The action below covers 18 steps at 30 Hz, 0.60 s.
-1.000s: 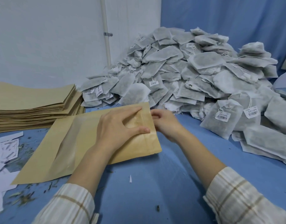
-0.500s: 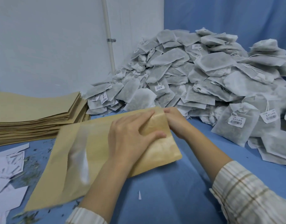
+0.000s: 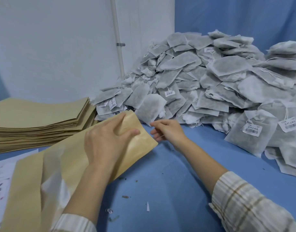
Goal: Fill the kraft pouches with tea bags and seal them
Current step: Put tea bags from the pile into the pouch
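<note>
Blue tabletop (image 3: 169,181): left hand (image 3: 107,141) pinched kraft pouch (image 3: 60,164) mouth; right hand (image 3: 167,131) loose, empty. Risk: mouth collapsing w/o support.

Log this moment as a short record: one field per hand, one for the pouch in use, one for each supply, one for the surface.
left hand: grips the open end of the kraft pouch, thumb on top
right hand: off the pouch, fingers loosely curled, holds nothing, near the tea bags
kraft pouch: lies flat, clear window up, mouth toward the tea bags
tea bag pile: large heap behind and to the right, some with barcode tags
pouch stack: flat empty pouches, far left
blue table: scattered tea crumbs, paper scraps
</note>
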Tool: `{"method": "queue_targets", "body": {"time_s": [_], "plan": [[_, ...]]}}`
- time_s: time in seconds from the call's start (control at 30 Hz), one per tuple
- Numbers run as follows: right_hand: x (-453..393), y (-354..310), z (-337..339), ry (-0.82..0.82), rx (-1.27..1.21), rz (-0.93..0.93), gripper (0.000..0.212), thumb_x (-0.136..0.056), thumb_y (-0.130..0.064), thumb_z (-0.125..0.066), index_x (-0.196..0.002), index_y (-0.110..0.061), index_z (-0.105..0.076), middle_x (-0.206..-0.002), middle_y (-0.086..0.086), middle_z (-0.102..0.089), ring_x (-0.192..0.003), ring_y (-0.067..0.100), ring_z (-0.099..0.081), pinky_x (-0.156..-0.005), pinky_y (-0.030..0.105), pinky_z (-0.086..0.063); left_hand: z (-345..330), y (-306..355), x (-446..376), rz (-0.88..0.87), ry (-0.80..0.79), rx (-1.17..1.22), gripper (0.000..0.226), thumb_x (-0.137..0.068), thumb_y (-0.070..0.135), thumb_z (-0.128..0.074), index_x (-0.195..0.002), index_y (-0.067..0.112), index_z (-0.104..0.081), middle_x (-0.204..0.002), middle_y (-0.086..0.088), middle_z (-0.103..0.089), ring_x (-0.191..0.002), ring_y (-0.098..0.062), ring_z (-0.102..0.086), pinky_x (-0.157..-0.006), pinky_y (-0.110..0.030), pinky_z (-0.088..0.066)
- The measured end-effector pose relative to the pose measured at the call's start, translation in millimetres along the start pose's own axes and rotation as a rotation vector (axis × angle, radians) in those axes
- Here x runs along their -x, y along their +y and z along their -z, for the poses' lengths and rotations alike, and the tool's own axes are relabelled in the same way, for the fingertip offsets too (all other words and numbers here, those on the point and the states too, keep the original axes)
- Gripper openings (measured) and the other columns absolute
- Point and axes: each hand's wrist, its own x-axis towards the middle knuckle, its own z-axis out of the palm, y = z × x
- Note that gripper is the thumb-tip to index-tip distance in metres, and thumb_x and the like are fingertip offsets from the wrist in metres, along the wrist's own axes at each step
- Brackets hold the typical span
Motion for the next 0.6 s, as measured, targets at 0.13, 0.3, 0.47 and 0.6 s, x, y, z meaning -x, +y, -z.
{"method": "queue_targets", "body": {"time_s": [0.13,0.3,0.47,0.6], "plan": [[-30.0,15.4,-12.9,0.117,0.131,-0.031,0.031,-0.088,-0.013,-0.051,-0.117,-0.013,-0.061,-0.091,0.006,-0.062,-0.076,0.022,-0.062,-0.080,0.036,-0.054,1.4,-13.8,-5.1,0.036,-0.005,-0.023,0.063,-0.059,0.067,-0.072,-0.118,0.049,-0.060,-0.101,0.008,-0.071,-0.095,-0.016,-0.059,-0.072,-0.023,-0.031],[-59.7,19.1,-39.0,0.173,0.346,0.047,0.037,-0.088,-0.037,-0.056,-0.123,-0.024,-0.054,-0.123,0.000,-0.057,-0.113,0.022,-0.054,-0.091,0.028,-0.042,-0.6,-27.4,-8.1,0.036,0.007,-0.022,0.063,-0.058,0.066,-0.074,-0.117,0.047,-0.061,-0.097,0.007,-0.071,-0.093,-0.018,-0.060,-0.078,-0.028,-0.040],[-64.7,18.5,-44.2,0.417,0.231,0.077,0.028,-0.081,-0.031,-0.067,-0.106,-0.021,-0.060,-0.103,-0.005,-0.060,-0.106,0.019,-0.056,-0.081,0.025,-0.041,-4.8,-32.8,-8.1,0.011,0.010,-0.035,0.063,-0.058,0.063,-0.075,-0.117,0.045,-0.062,-0.115,0.015,-0.067,-0.104,-0.012,-0.059,-0.087,-0.029,-0.044],[-52.3,12.1,-17.3,0.338,0.150,0.131,0.044,-0.086,-0.015,-0.064,-0.127,-0.018,-0.049,-0.079,-0.006,-0.048,-0.061,0.010,-0.064,-0.069,0.025,-0.057,-4.3,-36.6,-9.6,0.030,-0.005,-0.031,0.062,-0.060,0.065,-0.073,-0.118,0.046,-0.061,-0.116,0.015,-0.066,-0.104,-0.012,-0.059,-0.090,-0.033,-0.044]]}}
